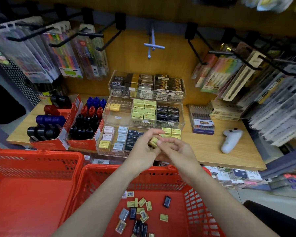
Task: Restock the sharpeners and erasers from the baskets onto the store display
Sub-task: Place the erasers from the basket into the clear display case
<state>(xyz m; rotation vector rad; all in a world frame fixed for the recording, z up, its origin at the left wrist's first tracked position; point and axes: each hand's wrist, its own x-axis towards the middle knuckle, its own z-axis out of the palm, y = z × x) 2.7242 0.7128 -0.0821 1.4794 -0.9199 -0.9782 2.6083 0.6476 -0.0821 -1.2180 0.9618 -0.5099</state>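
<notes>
- Two red baskets sit below the shelf: the left basket (32,177) shows only its bare floor, the right basket (191,202) has loose erasers (140,212) scattered inside.
- On the wooden shelf (229,158), the clear tiered display (143,115) holds rows of yellow, black and pastel erasers.
- Red cartons of sharpeners (85,120) stand just left of it.
- Left hand (143,147) and right hand (176,149) meet over the display's front tier, both pinching one yellow eraser (154,141).

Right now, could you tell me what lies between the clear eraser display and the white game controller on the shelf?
In the head view, a flat pack of pens lies between the clear eraser display and the white game controller; otherwise bare wooden shelf.
</notes>
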